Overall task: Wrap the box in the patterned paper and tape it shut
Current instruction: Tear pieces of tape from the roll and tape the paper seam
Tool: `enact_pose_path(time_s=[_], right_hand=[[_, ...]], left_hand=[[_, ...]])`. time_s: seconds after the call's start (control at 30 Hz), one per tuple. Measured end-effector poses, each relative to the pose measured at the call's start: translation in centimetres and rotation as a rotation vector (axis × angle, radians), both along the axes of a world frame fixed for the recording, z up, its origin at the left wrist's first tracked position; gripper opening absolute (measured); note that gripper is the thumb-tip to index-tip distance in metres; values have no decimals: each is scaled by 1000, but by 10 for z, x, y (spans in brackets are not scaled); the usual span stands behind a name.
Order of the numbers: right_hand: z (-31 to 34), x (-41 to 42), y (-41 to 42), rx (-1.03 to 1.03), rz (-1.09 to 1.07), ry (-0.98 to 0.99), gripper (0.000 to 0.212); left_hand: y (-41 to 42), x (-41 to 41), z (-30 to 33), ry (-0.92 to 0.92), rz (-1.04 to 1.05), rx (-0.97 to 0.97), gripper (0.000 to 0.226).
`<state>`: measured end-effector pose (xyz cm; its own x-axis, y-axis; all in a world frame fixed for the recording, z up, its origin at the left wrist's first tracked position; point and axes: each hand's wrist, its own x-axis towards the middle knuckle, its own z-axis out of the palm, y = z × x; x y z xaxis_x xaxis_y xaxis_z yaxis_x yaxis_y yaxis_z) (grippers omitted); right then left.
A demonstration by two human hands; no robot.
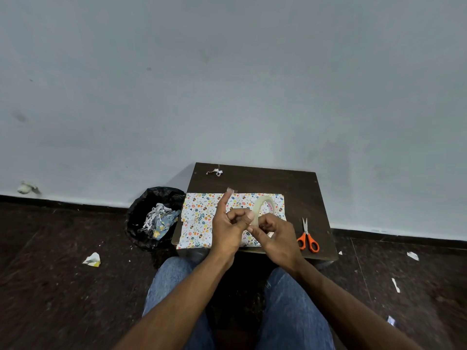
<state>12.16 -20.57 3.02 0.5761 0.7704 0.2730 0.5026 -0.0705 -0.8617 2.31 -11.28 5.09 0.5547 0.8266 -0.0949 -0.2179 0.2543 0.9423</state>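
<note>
Bin [154,218] with a black liner and paper scraps sits on the floor just off the table's [298,188] left edge. Patterned paper [199,218] covers the box, lying along the table's left and near edges. Left hand [228,231] above it: forefinger raised with a small tape piece [230,190] stuck to its tip, probably; other fingers curled. Right hand [275,237] grips the tape roll [262,205]. Orange scissors [307,238] lie near the right front corner.
</note>
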Motion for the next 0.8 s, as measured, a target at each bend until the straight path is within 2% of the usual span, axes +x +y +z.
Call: enact_pose_path(time_s=[0.13,0.2,0.27,0.37,0.47,0.7,0.8], right_hand=[[-1,8,-5,-4,75,90,29],[-2,16,-9,-53,99,75,21],[-4,30,-13,-129,42,-16,17],[-5,61,-22,-354,-127,-240,15],[-14,96,-28,-542,-221,-310,19],[-25,134,-27,-726,-237,-582,16],[-30,140,-19,-806,-254,-595,18]], left_hand=[[0,1,-2,29,-16,14,73],[1,-1,-5,68,-17,33,73],[3,-4,-9,132,-11,70,70],[7,-9,-12,232,-21,125,59],[9,-12,-15,262,-40,133,52],[10,-14,-18,304,-85,168,50],[10,-16,-22,323,-101,174,49]])
